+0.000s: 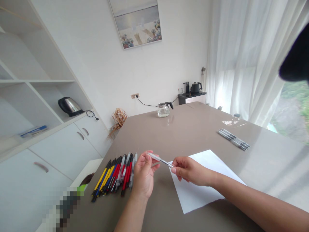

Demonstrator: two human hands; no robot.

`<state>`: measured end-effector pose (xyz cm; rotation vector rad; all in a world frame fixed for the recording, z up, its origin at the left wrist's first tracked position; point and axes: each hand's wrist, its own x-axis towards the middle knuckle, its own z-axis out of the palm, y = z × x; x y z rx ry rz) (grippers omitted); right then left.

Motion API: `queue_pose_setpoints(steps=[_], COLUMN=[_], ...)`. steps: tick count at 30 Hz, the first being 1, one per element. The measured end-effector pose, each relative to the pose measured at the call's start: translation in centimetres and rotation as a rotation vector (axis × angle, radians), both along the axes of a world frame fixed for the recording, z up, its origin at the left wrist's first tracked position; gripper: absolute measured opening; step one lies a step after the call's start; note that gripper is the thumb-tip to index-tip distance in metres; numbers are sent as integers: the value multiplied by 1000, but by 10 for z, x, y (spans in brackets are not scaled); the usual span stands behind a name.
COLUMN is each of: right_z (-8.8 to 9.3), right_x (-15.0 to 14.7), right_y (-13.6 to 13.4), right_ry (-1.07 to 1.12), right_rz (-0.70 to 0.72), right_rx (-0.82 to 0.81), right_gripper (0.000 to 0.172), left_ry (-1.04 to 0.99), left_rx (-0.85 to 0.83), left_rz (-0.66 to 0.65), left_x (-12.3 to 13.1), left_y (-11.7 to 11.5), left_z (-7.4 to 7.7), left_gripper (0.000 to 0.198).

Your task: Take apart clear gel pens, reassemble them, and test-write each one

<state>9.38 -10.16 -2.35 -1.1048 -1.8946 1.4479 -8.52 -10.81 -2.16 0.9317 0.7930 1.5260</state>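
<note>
- A person is holding a clear-barrelled pen [160, 160] between both hands, just above a grey-brown bench [183, 129]. The pen is hanging almost level in the air and is not touching the surface.
- The pen's long axis is running from upper left to lower right in the head view, bridging the gap between the two hands.
- The left hand [143, 175] is pinching the thicker end, its grip closed with thumb and fingertips.
- The right hand [190, 170] is pinching the slimmer end, its grip pressed together with thumb and forefinger. Neither hand is nearer, as each is holding one end.
- A row of coloured pens [116, 174] is lying on the bench just left of the left hand, their barrels pointing away from the person.
- A white sheet [207, 187] is lying under the right hand.
- A second bundle of dark pens [233, 139] is lying well apart, out to the right.
- A glass jug [164, 109] is standing at the bench's far edge.
</note>
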Motion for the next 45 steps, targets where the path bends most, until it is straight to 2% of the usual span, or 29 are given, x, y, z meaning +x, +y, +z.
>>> queue_pose_setpoints(steps=[3, 12, 16, 20, 24, 29, 33, 40, 45], right_z=[1, 4, 4, 4, 2, 3, 8, 15, 13], right_x=[0, -1, -1, 0, 0, -2, -5, -8, -7], right_y=[0, -1, -2, -4, -5, -5, -9, -16, -14], right_ry=[8, -21, -2, 30, 44, 29, 79, 83, 111], right_rz=[-1, -27, 19, 118, 160, 137, 173, 182, 154], right_rx=[-3, -14, 7, 6, -15, -14, -17, 72, 44], right_gripper=[29, 31, 30, 30, 29, 25, 22, 37, 35], left_ry=[20, 31, 83, 45, 26, 161, 268, 319, 336], left_rx=[-14, -26, -16, 0, 31, 67, 91, 128, 139], left_rz=[0, -78, -25, 50, 86, 58, 18, -57, -9], left_x=[0, 4, 3, 0, -2, 1, 8, 15, 15], left_y=[0, -3, -3, -1, 0, -5, -11, -18, -18], left_z=[-2, 5, 4, 3, 6, 8, 7, 9, 8], left_gripper=[30, 32, 32, 32, 34, 36, 32, 26, 25])
